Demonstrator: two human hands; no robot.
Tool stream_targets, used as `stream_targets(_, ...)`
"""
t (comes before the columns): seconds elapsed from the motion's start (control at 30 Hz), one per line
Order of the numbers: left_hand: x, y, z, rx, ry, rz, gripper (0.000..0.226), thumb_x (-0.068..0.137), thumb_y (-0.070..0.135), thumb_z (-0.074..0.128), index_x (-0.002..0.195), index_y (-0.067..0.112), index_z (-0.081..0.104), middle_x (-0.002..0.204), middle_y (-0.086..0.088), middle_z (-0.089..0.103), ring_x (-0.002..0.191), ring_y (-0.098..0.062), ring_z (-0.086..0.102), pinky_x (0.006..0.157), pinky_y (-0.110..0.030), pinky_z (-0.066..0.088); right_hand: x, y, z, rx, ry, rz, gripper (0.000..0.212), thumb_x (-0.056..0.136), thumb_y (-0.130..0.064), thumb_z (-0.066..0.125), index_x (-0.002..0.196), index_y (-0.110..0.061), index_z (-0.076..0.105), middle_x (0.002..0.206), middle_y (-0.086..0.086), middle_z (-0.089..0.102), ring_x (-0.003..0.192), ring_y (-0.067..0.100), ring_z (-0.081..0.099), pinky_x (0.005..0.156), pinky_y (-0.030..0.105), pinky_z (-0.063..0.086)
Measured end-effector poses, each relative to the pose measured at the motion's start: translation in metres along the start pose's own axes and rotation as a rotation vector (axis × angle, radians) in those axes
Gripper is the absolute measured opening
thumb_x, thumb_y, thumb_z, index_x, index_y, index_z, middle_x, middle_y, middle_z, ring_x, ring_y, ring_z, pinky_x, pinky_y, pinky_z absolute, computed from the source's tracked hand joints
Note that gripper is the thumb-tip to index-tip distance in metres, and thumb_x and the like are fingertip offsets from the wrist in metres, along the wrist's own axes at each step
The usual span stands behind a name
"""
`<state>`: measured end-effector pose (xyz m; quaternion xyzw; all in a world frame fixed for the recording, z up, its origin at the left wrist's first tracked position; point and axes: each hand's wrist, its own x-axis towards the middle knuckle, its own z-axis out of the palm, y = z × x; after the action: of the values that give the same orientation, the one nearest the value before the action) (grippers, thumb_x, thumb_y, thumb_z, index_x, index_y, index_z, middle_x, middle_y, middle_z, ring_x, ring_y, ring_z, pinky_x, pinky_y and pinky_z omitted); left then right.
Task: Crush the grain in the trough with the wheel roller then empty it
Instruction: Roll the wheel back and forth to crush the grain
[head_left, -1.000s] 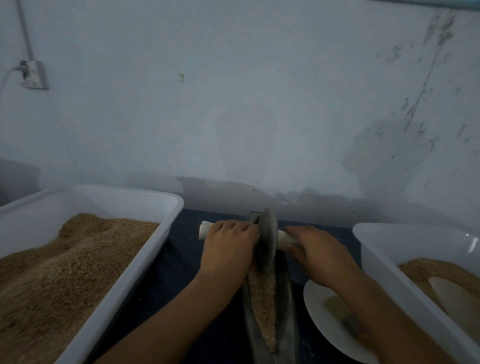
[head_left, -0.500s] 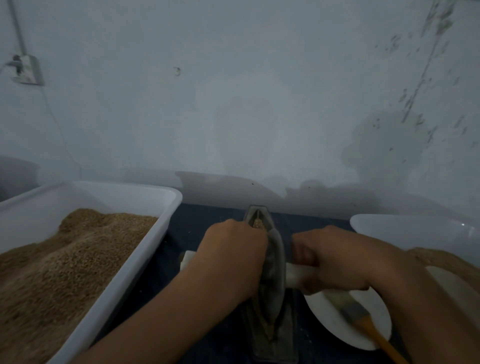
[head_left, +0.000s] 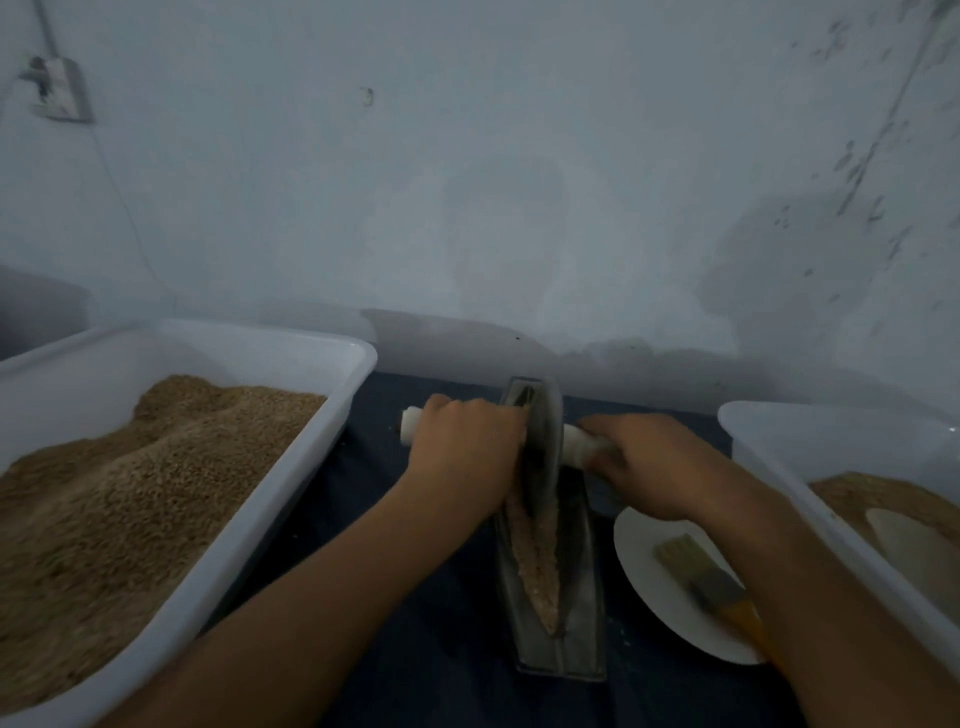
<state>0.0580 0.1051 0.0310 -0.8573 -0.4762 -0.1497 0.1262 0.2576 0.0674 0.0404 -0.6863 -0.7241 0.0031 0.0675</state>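
At twelve o'clock of the grey boat-shaped metal trough (head_left: 553, 613), gripping the dark wheel roller's (head_left: 543, 441) white axle, left hand (head_left: 465, 449) and right hand (head_left: 647, 467) fingers curled; crushing the tan grain (head_left: 535, 566), emptying remaining.

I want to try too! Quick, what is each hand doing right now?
Left hand: closed round the left end of the wheel roller's white handle.
Right hand: closed round the handle's right end.
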Motion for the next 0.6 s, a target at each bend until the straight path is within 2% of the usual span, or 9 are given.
stream_targets(0.07,0.002,0.001,0.011,-0.017,0.088,-0.010,0.005,0.091,0.028,0.057,0.095,0.030,0.054,0.094,0.005,0.068,0.085,-0.019,0.062,0.079,-0.035,0.035,0.005,0.006,0.013,0.009,0.100,-0.004,0.024,0.097,-0.028,0.049,0.118,-0.032,0.059,0.113,0.000,0.065,0.102,0.025,0.060,0.082,0.041,0.051)
stream_targets(0.17,0.005,0.000,0.021,-0.062,0.134,0.002,0.022,0.091,0.028,0.056,0.114,0.032,0.058,0.106,0.008,0.068,0.096,-0.018,0.062,0.090,-0.034,0.037,0.006,0.009,0.021,0.010,0.193,-0.016,0.043,0.101,-0.030,0.044,0.144,-0.034,0.046,0.135,0.001,0.058,0.119,0.027,0.054,0.094,0.044,0.046)
stream_targets(0.23,0.005,0.000,0.018,-0.074,0.135,0.005,0.021,0.092,0.029,0.055,0.113,0.031,0.058,0.105,0.008,0.067,0.095,-0.018,0.062,0.088,-0.035,0.037,0.006,0.009,0.022,0.025,0.191,-0.021,0.039,0.100,-0.029,0.047,0.139,-0.033,0.051,0.128,0.003,0.061,0.114,0.028,0.056,0.090,0.043,0.048)
stream_targets(0.3,0.003,0.001,0.012,-0.062,0.100,0.004,0.016,0.092,0.029,0.056,0.108,0.029,0.058,0.099,0.007,0.066,0.089,-0.019,0.061,0.081,-0.036,0.037,0.006,0.007,0.016,0.026,0.166,-0.032,0.023,0.096,-0.029,0.051,0.117,-0.033,0.061,0.110,0.002,0.065,0.099,0.025,0.060,0.078,0.039,0.050)
stream_targets(0.37,0.001,0.000,0.002,-0.048,0.030,0.004,0.011,0.089,0.029,0.058,0.100,0.028,0.056,0.091,0.005,0.064,0.076,-0.018,0.055,0.073,-0.034,0.036,0.002,0.002,0.003,0.029,0.100,-0.044,0.008,0.091,-0.031,0.057,0.089,-0.039,0.056,0.091,-0.004,0.063,0.085,0.020,0.060,0.066,0.034,0.047)
stream_targets(0.4,0.000,-0.001,-0.003,-0.039,-0.010,0.010,0.008,0.088,0.029,0.060,0.095,0.027,0.056,0.087,0.004,0.063,0.069,-0.017,0.050,0.068,-0.034,0.036,-0.001,-0.001,-0.004,0.020,0.065,-0.060,0.014,0.089,-0.032,0.060,0.082,-0.041,0.051,0.085,-0.008,0.060,0.079,0.016,0.058,0.061,0.031,0.044)
stream_targets(0.47,-0.003,0.000,-0.016,-0.011,-0.062,0.029,0.015,0.086,0.028,0.062,0.079,0.024,0.050,0.075,0.003,0.054,0.058,-0.013,0.039,0.061,-0.032,0.036,-0.010,-0.010,-0.017,-0.029,-0.023,-0.076,0.018,0.087,-0.036,0.063,0.077,-0.040,0.049,0.079,-0.012,0.058,0.073,0.010,0.055,0.055,0.028,0.037)
stream_targets(0.53,-0.008,0.002,-0.027,0.014,-0.079,0.057,0.030,0.086,0.027,0.064,0.068,0.022,0.040,0.066,0.005,0.042,0.054,-0.011,0.033,0.055,-0.029,0.034,-0.020,-0.019,-0.027,-0.095,-0.089,-0.096,0.012,0.086,-0.043,0.063,0.084,-0.033,0.056,0.081,-0.010,0.060,0.072,0.007,0.055,0.056,0.028,0.040)
stream_targets(0.6,-0.015,0.005,-0.037,0.032,-0.077,0.096,0.035,0.085,0.028,0.065,0.065,0.022,0.037,0.064,0.005,0.038,0.053,-0.010,0.032,0.050,-0.027,0.029,-0.031,-0.028,-0.037,-0.123,-0.139,-0.119,0.021,0.085,-0.052,0.059,0.089,-0.031,0.057,0.084,-0.011,0.060,0.075,0.006,0.055,0.061,0.027,0.044)
